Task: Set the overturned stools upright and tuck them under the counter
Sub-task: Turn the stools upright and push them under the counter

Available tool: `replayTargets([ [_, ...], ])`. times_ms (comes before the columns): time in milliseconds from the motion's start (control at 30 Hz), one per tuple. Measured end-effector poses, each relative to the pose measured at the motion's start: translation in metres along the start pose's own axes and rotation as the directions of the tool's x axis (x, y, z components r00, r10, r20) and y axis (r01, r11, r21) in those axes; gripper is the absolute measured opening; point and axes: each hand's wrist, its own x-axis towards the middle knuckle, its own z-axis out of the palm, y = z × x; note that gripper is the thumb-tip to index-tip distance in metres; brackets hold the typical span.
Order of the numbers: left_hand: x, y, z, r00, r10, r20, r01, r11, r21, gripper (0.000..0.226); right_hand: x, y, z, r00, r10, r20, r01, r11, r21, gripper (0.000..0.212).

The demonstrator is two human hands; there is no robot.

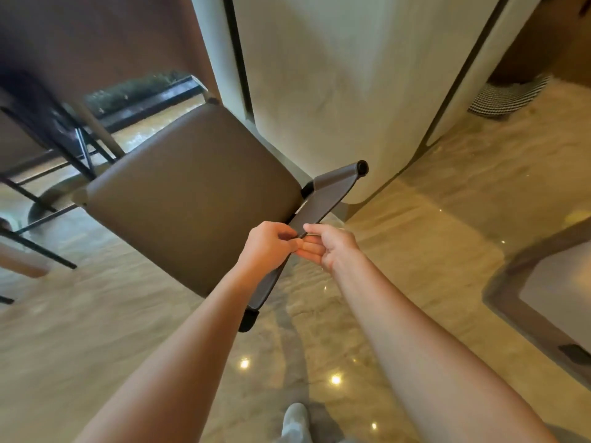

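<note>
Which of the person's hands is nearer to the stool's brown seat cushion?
Left. The left hand grips the backrest on the side facing the seat cushion, overlapping its edge. The right hand holds the backrest's outer side, away from the cushion.

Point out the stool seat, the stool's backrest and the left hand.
stool seat [192, 193]: head view, middle of the brown cushion.
backrest [332, 190]: head view, upper grey panel.
left hand [267, 247]: head view, back of the hand.

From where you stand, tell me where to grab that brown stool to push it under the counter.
Grip the low backrest, the narrow bar along the rear edge of the stool, from your own side. It faces you, is slim enough for fingers to wrap, and both the left hand and right hand already close on it mid-span.
</note>
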Motion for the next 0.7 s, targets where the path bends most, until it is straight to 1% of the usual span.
replayTargets([
  [133, 0.014, 0.003, -0.029, 0.999, -0.043, 0.007, 0.043, 0.998, 0.045, 0.024, 0.0, -0.014, 0.026, 1.0, -0.019, -0.002, 0.019, 0.999, -0.051, 0.003],
  [267, 0.022, 0.003, -0.046, 0.996, -0.089, -0.006, 0.09, 0.996, 0.031, 0.023, 0.004, -0.025, 0.041, 1.0, -0.016, 0.018, 0.018, 0.992, -0.126, 0.002],
  [467, 0.032, 0.006, -0.072, 0.982, -0.184, -0.05, 0.186, 0.982, 0.026, 0.02, 0.014, -0.038, 0.065, 0.992, 0.028, 0.126, -0.003, 0.981, -0.196, 0.002],
  [567, 0.038, 0.006, -0.084, 0.964, -0.247, -0.094, 0.25, 0.968, 0.014, 0.019, 0.021, -0.046, 0.079, 0.982, 0.067, 0.174, -0.019, 0.965, -0.261, 0.005],
  [700, 0.049, 0.006, -0.102, 0.936, -0.313, -0.16, 0.321, 0.947, 0.028, 0.021, 0.029, -0.06, 0.103, 0.97, 0.095, 0.225, -0.018, 0.947, -0.322, 0.002],
])
